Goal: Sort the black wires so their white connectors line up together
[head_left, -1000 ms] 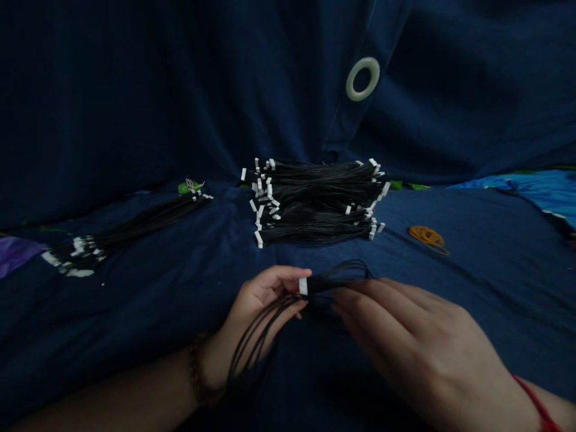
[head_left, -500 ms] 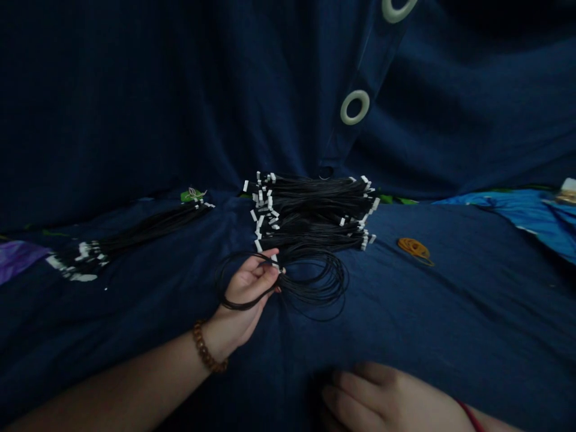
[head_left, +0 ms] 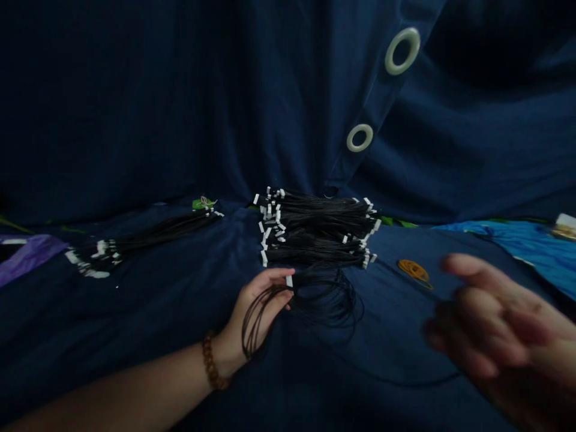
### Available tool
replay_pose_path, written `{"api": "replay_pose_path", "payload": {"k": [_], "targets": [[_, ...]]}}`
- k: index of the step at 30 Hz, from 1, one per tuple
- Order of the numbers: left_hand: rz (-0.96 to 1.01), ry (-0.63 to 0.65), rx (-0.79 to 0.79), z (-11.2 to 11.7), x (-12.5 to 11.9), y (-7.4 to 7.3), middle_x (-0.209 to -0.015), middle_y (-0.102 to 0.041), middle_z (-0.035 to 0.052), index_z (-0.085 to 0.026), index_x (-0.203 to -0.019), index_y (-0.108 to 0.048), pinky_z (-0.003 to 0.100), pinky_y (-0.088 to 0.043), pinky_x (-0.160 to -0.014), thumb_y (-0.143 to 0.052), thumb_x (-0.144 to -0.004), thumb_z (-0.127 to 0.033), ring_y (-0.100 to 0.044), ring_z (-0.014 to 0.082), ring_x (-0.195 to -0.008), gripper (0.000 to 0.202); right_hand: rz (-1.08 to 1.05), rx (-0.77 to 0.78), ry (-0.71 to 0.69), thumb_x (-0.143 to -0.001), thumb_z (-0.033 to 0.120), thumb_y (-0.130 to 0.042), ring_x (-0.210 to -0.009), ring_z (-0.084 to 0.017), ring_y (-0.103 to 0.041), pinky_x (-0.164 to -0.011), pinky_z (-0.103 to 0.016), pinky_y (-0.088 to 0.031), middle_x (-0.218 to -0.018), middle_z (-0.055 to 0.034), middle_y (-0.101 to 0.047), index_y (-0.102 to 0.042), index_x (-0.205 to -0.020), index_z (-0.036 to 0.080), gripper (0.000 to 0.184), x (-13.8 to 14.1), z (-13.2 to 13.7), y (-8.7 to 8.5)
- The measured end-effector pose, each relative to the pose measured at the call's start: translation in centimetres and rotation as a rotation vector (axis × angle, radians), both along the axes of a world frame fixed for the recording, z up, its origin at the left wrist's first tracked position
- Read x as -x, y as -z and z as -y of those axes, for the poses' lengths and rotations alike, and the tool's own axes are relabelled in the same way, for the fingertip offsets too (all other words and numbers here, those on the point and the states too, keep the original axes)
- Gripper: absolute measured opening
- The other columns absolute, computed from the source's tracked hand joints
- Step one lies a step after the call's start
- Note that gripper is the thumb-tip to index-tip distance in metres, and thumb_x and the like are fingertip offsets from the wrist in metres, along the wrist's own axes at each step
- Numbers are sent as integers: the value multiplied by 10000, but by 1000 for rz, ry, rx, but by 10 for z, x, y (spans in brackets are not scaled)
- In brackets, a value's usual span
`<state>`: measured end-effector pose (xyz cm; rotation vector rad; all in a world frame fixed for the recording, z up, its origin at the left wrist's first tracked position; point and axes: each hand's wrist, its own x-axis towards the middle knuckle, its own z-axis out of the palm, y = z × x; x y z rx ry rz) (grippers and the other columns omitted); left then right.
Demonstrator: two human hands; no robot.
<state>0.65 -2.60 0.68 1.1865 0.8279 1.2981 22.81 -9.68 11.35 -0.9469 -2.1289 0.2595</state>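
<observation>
Dim light throughout. In front of me a dark navy cloth point(head_left: 135, 336) covers the surface and rises behind as a creased curtain point(head_left: 157, 102) with two pale eyelet rings point(head_left: 402, 51). A bright blue fabric point(head_left: 517, 240) lies far right, a purple patch point(head_left: 27, 255) far left.

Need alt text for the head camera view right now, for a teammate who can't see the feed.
The left hand pinches a looped bunch of black cords by its white tag on dark blue cloth, just in front of a stack of tagged cord bundles. The right hand, blurred and open, hovers near orange rubber bands.
</observation>
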Motion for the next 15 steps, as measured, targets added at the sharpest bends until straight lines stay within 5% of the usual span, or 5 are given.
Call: {"api": "replay_pose_path", "payload": {"k": [2, 4, 8, 15], "targets": [[20, 50, -15, 7, 0, -3, -775, -608, 3, -222, -961, -654, 181, -452, -584, -672, -704, -152, -552, 91, -648, 267, -240, 394, -168, -948, 301, -322, -425, -95, -572, -418, -164, -463, -561, 43, -578, -443, -922, 226, 145, 20, -3, 4], [54, 103, -61, 12, 0, -3, -752, -598, -2, -236, -930, -667, 172, -441, -593, -674, -702, -136, -546, 87, -661, 249, -237, 526, -176, -895, 230, -457, -496, -82, -585, -450, -142, -457, -620, 37, -609, -485, -809, 207, 93, 37, -4, 10], [26, 179, -198, 20, -1, -2, -759, -562, 7, -250, -903, -686, 176, -420, -607, -626, -756, -145, -525, 85, -680, 191, -40, 351, 11, -818, 74, -474, -643, -61, -598, -583, -115, -460, -723, 47, -618, -556, -824, 215, 163, 47, -6, 21], [-46, 180, -293, 22, 2, -5, -822, -581, 24, -282, -947, -664, 210, -426, -618, -603, -767, -113, -543, 120, -754, 254, 168, 108, 0, -856, 75, -401, -779, -72, -626, -677, -123, -469, -888, 26, -655, -513, -1019, 225, 248, 27, -9, 44]]}}
